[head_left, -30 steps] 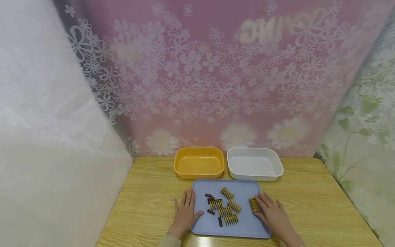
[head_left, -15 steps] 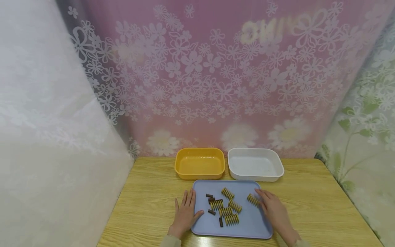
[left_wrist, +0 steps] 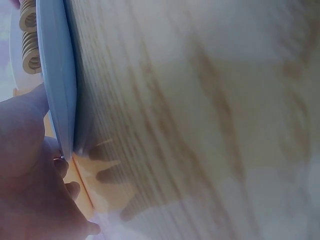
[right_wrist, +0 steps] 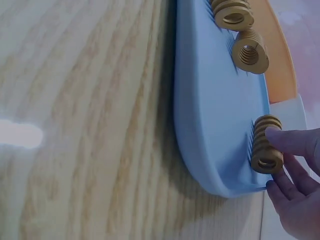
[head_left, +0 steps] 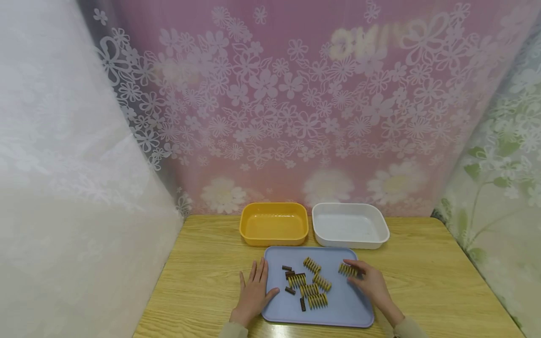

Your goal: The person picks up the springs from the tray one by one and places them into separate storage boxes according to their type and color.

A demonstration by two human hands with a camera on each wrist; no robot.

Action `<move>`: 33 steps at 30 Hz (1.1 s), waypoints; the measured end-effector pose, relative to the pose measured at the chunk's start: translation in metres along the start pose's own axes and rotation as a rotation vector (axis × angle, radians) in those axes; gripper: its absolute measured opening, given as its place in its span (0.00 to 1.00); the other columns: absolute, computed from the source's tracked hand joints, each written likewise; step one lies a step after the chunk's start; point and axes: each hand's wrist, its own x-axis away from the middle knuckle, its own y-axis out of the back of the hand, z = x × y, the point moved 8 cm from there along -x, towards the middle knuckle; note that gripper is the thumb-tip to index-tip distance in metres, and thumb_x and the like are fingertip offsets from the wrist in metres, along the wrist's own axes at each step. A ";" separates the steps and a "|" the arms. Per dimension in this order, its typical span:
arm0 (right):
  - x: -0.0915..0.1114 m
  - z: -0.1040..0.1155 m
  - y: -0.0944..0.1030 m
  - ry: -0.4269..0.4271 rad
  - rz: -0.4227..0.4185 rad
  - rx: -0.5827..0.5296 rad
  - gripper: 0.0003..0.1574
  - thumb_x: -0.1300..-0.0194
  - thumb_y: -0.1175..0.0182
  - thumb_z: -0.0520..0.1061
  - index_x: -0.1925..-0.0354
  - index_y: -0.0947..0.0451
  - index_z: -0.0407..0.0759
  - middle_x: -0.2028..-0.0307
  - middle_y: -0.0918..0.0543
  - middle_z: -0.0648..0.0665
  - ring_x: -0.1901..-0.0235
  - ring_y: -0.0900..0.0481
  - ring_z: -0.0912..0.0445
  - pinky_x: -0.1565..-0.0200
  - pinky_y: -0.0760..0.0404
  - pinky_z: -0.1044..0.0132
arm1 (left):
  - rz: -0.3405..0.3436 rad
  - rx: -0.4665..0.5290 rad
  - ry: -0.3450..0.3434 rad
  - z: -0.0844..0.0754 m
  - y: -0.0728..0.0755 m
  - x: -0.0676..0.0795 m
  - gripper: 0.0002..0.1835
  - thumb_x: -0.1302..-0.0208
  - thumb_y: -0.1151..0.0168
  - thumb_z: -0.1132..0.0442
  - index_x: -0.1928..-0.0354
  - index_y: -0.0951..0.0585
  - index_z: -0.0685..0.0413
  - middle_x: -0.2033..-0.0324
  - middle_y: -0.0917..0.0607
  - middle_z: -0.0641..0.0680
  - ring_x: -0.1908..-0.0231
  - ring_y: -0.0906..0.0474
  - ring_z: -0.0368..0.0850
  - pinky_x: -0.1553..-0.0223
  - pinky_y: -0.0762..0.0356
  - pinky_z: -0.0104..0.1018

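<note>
My left hand [head_left: 252, 293] rests with spread fingers over the left rim of the blue tray [head_left: 338, 312], thumb on its inside. At the tray's right side, my right hand [head_left: 373, 284] pinches a yellow coil spring [head_left: 347, 270] between thumb and fingers. The right wrist view shows that coil spring [right_wrist: 265, 145] lying on its side, the thumb pressed on its coils and the fingers behind it. Several more yellow coil springs [head_left: 318, 301] lie in the middle of the tray. Smaller dark brown springs [head_left: 302, 304] are scattered among them, mostly to the left.
Behind the tray stand a yellow bin [head_left: 274, 241] on the left and a white bin [head_left: 351, 241] on the right, side by side. All stand on a wooden table [head_left: 203, 277]. A pink flowered curtain [head_left: 270, 117] hangs at the table's far edge.
The yellow spring at the right has turned to lie more crosswise and shifted slightly up the tray. My right hand moved from resting over it to pinching it. The left hand stayed put.
</note>
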 end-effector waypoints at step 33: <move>-0.007 -0.014 -0.021 -0.159 0.065 -0.076 0.27 0.55 0.19 0.35 0.53 0.14 0.40 0.57 0.11 0.44 0.62 0.18 0.62 0.56 0.18 0.68 | 0.004 0.001 0.008 0.003 -0.002 0.000 0.47 0.34 0.36 0.42 0.24 0.39 0.65 0.24 0.38 0.63 0.25 0.44 0.66 0.36 0.52 0.80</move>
